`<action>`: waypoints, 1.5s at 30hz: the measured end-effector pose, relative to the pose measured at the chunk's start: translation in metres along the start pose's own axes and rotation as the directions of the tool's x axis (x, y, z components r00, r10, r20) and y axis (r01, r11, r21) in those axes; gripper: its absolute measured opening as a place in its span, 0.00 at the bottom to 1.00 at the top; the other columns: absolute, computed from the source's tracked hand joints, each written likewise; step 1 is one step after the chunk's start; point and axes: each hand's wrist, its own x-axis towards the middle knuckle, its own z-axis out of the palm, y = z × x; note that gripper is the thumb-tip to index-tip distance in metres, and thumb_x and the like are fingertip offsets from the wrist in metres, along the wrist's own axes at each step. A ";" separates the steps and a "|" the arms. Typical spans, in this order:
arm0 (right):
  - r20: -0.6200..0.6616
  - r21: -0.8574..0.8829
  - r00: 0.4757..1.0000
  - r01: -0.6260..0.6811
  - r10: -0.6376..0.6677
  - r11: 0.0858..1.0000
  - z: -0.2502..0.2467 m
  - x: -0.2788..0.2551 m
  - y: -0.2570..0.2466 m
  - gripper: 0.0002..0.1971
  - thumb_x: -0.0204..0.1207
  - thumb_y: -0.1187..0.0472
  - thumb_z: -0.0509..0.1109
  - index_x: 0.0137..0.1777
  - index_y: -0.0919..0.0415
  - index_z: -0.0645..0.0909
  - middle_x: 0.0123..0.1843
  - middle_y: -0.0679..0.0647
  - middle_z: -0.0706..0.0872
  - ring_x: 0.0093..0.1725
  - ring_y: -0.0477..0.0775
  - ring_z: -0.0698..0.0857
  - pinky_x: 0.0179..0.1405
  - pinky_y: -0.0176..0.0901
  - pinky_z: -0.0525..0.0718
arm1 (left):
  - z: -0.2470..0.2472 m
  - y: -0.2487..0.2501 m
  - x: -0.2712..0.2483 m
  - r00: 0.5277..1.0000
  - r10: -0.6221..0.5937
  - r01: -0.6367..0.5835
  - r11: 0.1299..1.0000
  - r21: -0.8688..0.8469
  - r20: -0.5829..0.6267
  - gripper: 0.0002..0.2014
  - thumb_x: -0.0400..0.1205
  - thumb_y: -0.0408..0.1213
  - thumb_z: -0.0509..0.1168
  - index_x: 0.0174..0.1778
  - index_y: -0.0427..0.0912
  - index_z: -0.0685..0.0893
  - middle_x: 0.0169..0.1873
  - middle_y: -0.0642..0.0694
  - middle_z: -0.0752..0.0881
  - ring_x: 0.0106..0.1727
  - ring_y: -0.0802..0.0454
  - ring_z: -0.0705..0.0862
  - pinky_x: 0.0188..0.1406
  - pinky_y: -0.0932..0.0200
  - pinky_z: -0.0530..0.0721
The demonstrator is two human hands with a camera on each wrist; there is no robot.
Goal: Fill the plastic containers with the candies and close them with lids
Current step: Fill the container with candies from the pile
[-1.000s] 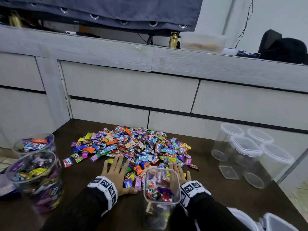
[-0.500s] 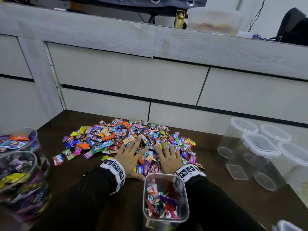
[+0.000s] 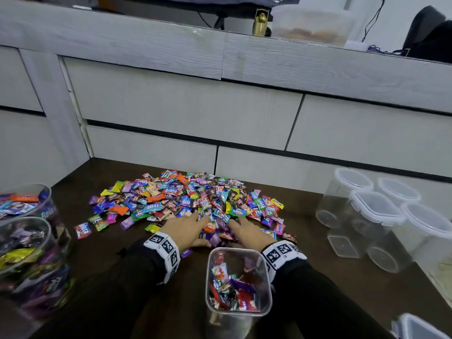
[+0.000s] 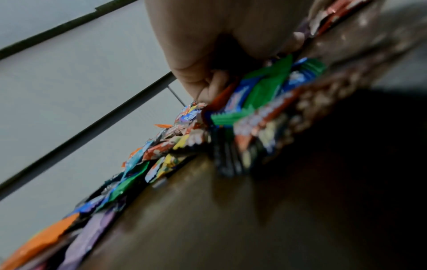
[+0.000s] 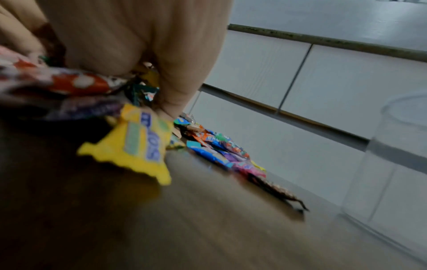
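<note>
Dark table (image 3: 318, 277): both hands, left hand (image 3: 186, 228) and right hand (image 3: 247, 232), cup candies (image 3: 186, 199) between them; nearest container (image 3: 238, 282) is partly filled, lidless; two jars (image 3: 27, 243) full, others (image 3: 371, 216) empty.

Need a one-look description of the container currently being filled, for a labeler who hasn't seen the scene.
Start at the candy pile on the dark table. Just nearer than it, between the two wrists, stands the square container. It is lidless and only partly filled; the left-hand jars are round and full, the right-hand ones lidded and empty.
</note>
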 end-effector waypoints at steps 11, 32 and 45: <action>-0.291 0.417 0.947 -0.005 0.139 0.909 0.001 -0.032 0.022 0.15 0.75 0.66 0.69 0.60 0.55 0.77 0.35 0.45 0.78 0.24 0.38 0.73 0.23 0.23 0.71 | -0.017 0.002 -0.021 0.993 -0.101 0.082 0.964 -0.253 -0.062 0.40 0.78 0.73 0.43 0.69 0.45 0.77 0.45 0.44 0.87 0.49 0.45 0.86 0.51 0.49 0.85; -0.272 0.299 0.936 -0.139 0.224 0.944 -0.033 -0.073 0.025 0.14 0.74 0.53 0.75 0.55 0.56 0.79 0.49 0.52 0.82 0.42 0.44 0.79 0.38 0.30 0.73 | -0.052 0.010 -0.051 0.958 -0.193 0.045 0.830 -0.556 -0.210 0.23 0.87 0.59 0.52 0.39 0.45 0.79 0.31 0.45 0.83 0.33 0.49 0.81 0.36 0.54 0.79; -0.629 0.447 0.736 0.081 0.249 0.891 -0.068 -0.111 -0.002 0.10 0.72 0.53 0.77 0.46 0.48 0.77 0.42 0.47 0.83 0.38 0.40 0.80 0.30 0.23 0.73 | -0.125 0.057 -0.109 0.814 -0.118 -0.315 0.732 -0.604 -0.569 0.22 0.84 0.60 0.56 0.42 0.44 0.81 0.27 0.45 0.81 0.29 0.52 0.78 0.32 0.52 0.72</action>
